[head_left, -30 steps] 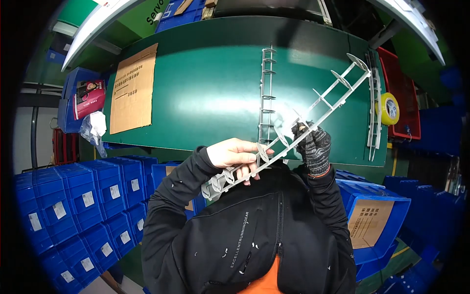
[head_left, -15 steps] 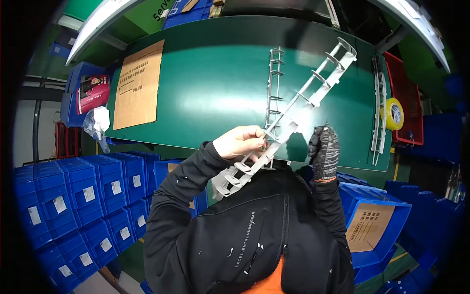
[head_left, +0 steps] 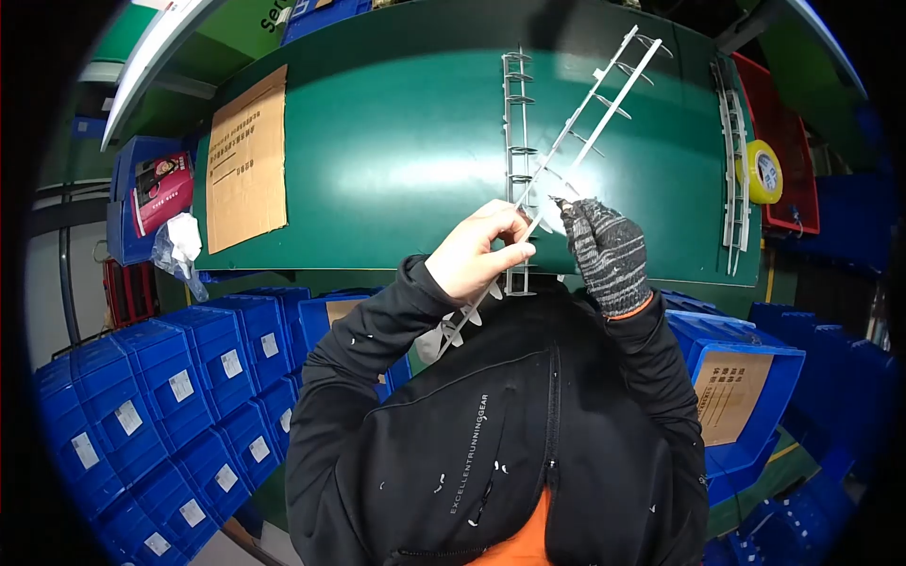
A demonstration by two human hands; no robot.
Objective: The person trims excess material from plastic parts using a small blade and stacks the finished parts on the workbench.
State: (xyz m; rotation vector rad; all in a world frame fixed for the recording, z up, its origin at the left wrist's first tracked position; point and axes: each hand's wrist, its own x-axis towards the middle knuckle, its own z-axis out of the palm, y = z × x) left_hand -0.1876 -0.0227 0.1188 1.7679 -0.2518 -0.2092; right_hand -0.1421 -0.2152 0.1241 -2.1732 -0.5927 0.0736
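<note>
My left hand (head_left: 483,247) is bare and closed around a long, pale ladder-shaped plastic frame (head_left: 618,104). The frame slants from near my chest towards the back right of the table, with curved cross-pieces along it. My right hand (head_left: 612,255) wears a grey-black knit glove. Its fingers are closed on a small, dark pointed tool (head_left: 559,200), whose tip is close to the frame; most of the tool is hidden. A second similar frame (head_left: 517,123) lies on the green table just beyond my left hand, partly covered by it.
Flat cardboard (head_left: 247,160) lies on the left of the green table (head_left: 396,141). More pale frames (head_left: 731,170) and a yellow tape roll (head_left: 763,172) are at the right edge, beside a red bin (head_left: 788,141). Stacked blue crates (head_left: 160,396) stand at the lower left.
My right hand has moved left and forward, bringing the pointed tool up to the held frame. The frame has turned about its length, showing its thin rails.
</note>
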